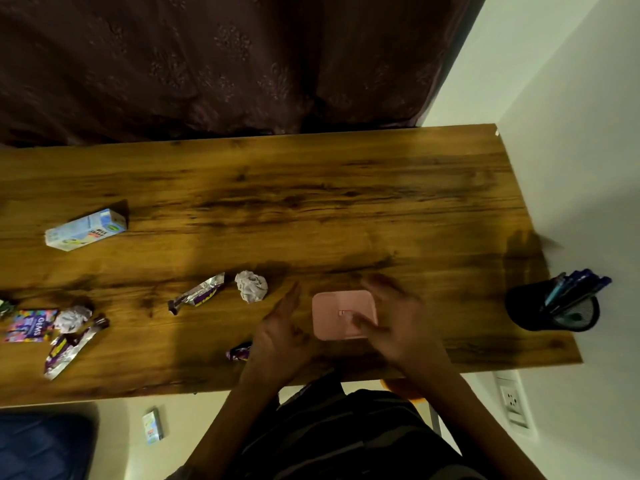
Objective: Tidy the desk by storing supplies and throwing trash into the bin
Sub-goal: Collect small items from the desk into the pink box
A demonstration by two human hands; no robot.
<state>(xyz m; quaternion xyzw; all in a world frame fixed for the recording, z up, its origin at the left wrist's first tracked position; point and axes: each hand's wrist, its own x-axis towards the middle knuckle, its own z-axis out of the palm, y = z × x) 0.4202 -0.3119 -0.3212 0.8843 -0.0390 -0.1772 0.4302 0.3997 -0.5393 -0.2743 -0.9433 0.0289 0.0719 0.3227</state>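
- Left hand (pixel 282 329) hovers open just beside the pink box (pixel 341 315), holding nothing.
- Right hand (pixel 394 318), fingers spread, rests over the box on the surface (pixel 311 202).

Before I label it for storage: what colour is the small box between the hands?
Pale pink box, clearest in the head view.

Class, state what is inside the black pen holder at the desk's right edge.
Blue pens stand tilted in the black pen holder; their lower ends are hidden by its wall.
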